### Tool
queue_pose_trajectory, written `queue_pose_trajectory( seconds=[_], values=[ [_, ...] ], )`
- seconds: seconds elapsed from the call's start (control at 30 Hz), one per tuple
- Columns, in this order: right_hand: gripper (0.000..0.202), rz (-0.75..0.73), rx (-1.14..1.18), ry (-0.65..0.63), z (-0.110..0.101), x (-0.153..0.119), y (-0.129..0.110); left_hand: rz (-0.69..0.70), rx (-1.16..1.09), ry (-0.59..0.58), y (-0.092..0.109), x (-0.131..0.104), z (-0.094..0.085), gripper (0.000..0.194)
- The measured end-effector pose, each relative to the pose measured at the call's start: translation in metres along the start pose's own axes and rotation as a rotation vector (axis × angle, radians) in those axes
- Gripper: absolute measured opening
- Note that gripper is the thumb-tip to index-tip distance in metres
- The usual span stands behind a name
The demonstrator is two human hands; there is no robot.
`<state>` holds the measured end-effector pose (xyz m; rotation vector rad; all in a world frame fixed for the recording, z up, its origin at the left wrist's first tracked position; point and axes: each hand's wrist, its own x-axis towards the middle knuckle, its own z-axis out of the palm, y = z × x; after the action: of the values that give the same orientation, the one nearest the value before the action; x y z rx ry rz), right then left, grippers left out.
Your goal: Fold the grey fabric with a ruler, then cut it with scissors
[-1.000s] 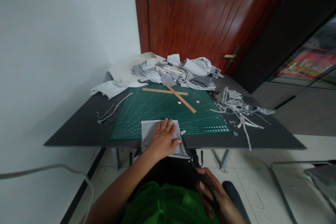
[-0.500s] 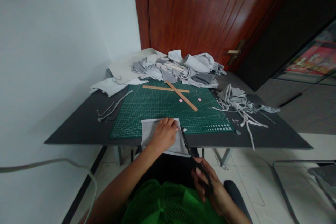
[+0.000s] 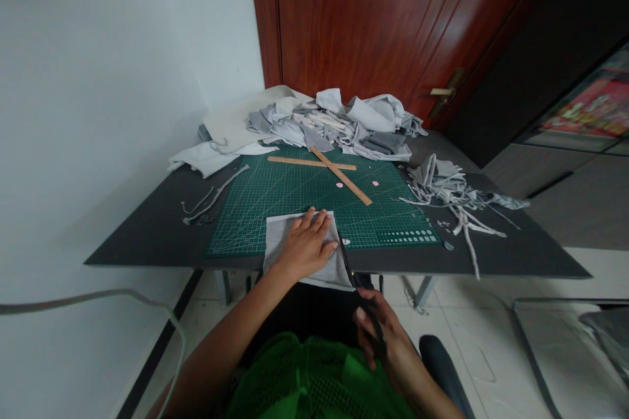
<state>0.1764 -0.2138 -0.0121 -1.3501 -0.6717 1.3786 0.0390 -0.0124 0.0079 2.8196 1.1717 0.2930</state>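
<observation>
A light grey piece of fabric (image 3: 279, 239) lies over the front edge of the green cutting mat (image 3: 246, 209), its near part hanging past the table edge. My left hand (image 3: 309, 245) rests flat on it, fingers stretched towards its far edge. In my right hand (image 3: 381, 327) I hold black scissors (image 3: 374, 324) by the handles, below the table's front edge. Their blades run up along the fabric's right edge, and whether they are parted is hard to tell. A small pale scrap (image 3: 346, 241) lies just right of the blades.
Two crossed wooden rulers (image 3: 339, 173) lie on the mat. Behind them is a heap of grey and white fabric (image 3: 324, 121). Cut strips (image 3: 442, 183) are piled on the right, with thin cords (image 3: 216, 196) on the left of the dark table (image 3: 162, 236).
My left hand has flattened and its fingers have spread on the fabric. The fabric's far edge sits slightly farther up the mat. The right hand with the scissors has shifted slightly left.
</observation>
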Motion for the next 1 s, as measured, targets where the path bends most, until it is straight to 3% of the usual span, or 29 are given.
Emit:
queue_pose_trajectory(
  seconds=[1.0],
  values=[
    [0.064, -0.009, 0.018, -0.010, 0.0003, -0.0052, 0.0085, 0.004, 0.003, -0.009, -0.0005, -0.0003, -0.0005, 0.066]
  ],
)
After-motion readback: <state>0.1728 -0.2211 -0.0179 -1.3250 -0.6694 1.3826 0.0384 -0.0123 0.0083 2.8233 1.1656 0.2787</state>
